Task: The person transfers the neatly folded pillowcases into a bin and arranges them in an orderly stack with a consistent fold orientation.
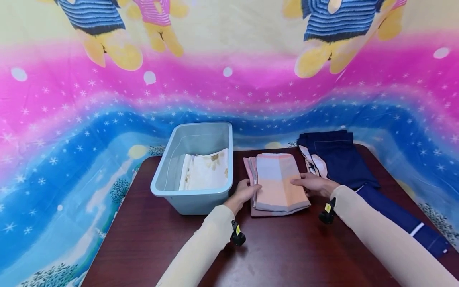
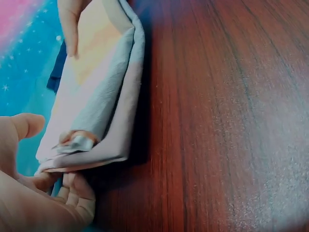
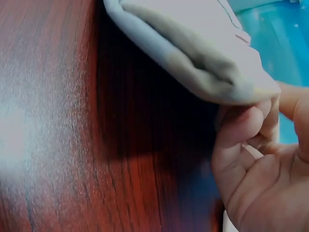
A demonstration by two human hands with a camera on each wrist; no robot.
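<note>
A wall-sized backdrop (image 1: 229, 87) printed with bears and snowflakes hangs behind a dark red-brown desk (image 1: 272, 247). On the desk stands a pale blue-grey tub (image 1: 195, 203), the landmark here. Well to the right of the tub lies a folded navy cloth (image 1: 344, 159) with a patterned edge, and nearer the person than that, a long navy strip (image 1: 394, 209) with a white band. Between the tub and these navy pieces is a folded checked cloth (image 1: 274, 179) in peach, pink and white, just beside the tub's right wall. A white cloth (image 1: 208, 173) with brown flowers lies inside the tub.

Two bare hands hold the checked cloth. The left hand (image 1: 244, 194) grips the edge facing the tub; the right hand (image 1: 317, 184) pinches the edge away from the tub, thumb on top and fingers beneath. The step in hand appears to be taking up the folded bundle or squaring its layers; whether it is fully clear of the desk cannot be told. The next move seems to call for an even grip from both sides, so that the loose layers nearest the tub stay together.
</note>
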